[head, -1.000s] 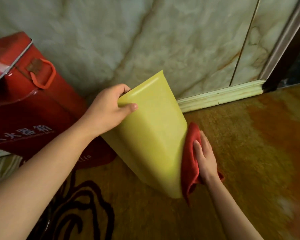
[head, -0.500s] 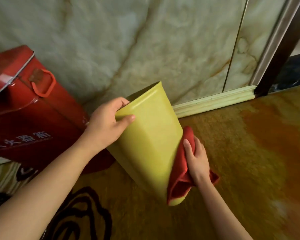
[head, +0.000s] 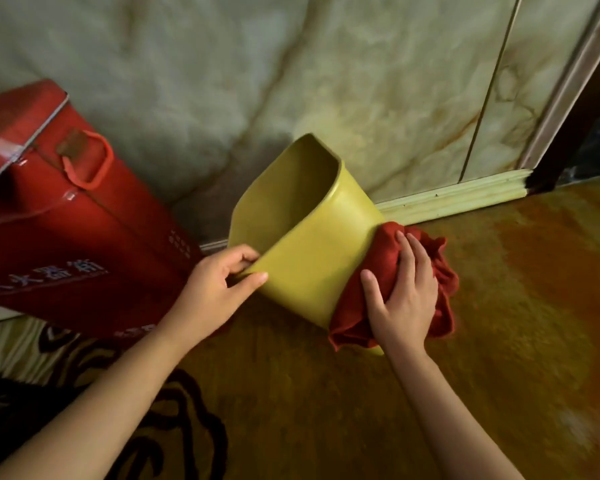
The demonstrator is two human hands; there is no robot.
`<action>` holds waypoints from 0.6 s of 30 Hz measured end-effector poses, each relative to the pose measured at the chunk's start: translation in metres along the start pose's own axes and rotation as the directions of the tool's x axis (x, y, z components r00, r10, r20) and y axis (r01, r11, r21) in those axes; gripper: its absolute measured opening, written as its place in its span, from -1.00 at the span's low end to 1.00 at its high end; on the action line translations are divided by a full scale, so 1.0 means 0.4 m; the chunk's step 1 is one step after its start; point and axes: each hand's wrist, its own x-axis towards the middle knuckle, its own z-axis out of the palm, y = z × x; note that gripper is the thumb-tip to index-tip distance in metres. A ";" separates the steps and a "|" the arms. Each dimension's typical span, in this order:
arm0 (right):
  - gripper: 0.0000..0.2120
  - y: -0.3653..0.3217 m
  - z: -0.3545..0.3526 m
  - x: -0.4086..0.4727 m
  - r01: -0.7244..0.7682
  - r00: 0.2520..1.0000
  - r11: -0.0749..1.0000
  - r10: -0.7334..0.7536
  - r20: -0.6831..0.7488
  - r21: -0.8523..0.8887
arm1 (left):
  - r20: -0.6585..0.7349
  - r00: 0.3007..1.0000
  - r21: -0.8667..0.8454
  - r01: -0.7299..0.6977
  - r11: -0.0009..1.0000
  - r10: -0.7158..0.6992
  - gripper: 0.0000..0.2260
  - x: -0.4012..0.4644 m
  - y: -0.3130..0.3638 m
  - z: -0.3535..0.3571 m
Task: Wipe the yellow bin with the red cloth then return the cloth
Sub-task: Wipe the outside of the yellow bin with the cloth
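The yellow bin (head: 312, 258) is tilted over the carpet, its open mouth turned up and to the left so the inside shows. My left hand (head: 219, 289) pinches the bin's near rim, thumb outside and fingers inside. The red cloth (head: 378, 271) is bunched against the bin's right side wall, down to its bottom corner. My right hand (head: 402, 292) lies flat on the cloth with fingers spread, pressing it onto the bin.
A red metal box (head: 66, 230) with a loop handle and white lettering leans at the left, close to the bin. Behind stand a marble wall (head: 291, 81) and pale skirting board (head: 458, 199). A dark door frame (head: 575, 109) is at the far right. Patterned orange carpet (head: 499, 323) covers the floor.
The bin has been turned so its open mouth now faces me. My left hand shifted to the near rim. My right hand and the cloth moved round to the bin's right side.
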 end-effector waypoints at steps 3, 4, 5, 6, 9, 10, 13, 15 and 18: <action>-0.34 -0.012 0.018 -0.014 -0.013 0.999 1.000 0.014 -0.036 0.013 | -0.034 0.999 0.162 0.006 0.987 -0.001 -0.87 0.000 0.002 -0.022; -0.34 -0.017 0.020 -0.017 -0.018 0.999 1.000 0.019 -0.044 0.019 | -0.039 0.999 0.239 -0.004 0.971 0.013 -0.79 0.000 0.005 -0.024; -0.34 -0.021 0.021 -0.021 -0.017 0.999 1.000 0.018 -0.048 0.017 | -0.033 0.999 0.298 -0.016 0.954 0.027 -0.65 -0.001 0.015 -0.022; -0.33 -0.024 0.021 -0.025 -0.009 0.999 1.000 0.010 -0.045 0.008 | -0.013 0.999 0.337 -0.045 0.941 0.052 -0.49 -0.002 0.030 -0.017; -0.33 -0.039 0.032 -0.035 0.086 0.996 0.995 -0.086 -0.006 -0.054 | 0.028 0.972 0.456 -0.219 0.863 0.232 -0.25 0.024 0.085 0.007; -0.34 -0.048 0.041 -0.040 0.133 0.991 0.988 -0.132 0.019 -0.084 | -0.015 0.968 0.473 -0.215 0.854 0.252 -0.25 0.046 0.098 0.013; -0.37 -0.078 0.079 -0.071 0.233 0.971 0.962 -0.222 0.089 -0.140 | -0.317 0.948 0.305 0.072 0.950 0.030 -0.30 0.107 0.101 -0.001; -0.38 -0.081 0.102 -0.102 0.263 0.962 0.954 -0.247 0.117 -0.148 | -0.396 0.910 0.244 0.237 0.940 -0.127 -0.41 0.108 0.081 -0.018; -0.39 -0.049 0.124 -0.159 0.349 0.934 0.920 -0.326 0.148 -0.178 | -0.356 0.930 0.383 0.238 0.893 -0.096 -0.66 0.092 0.049 -0.033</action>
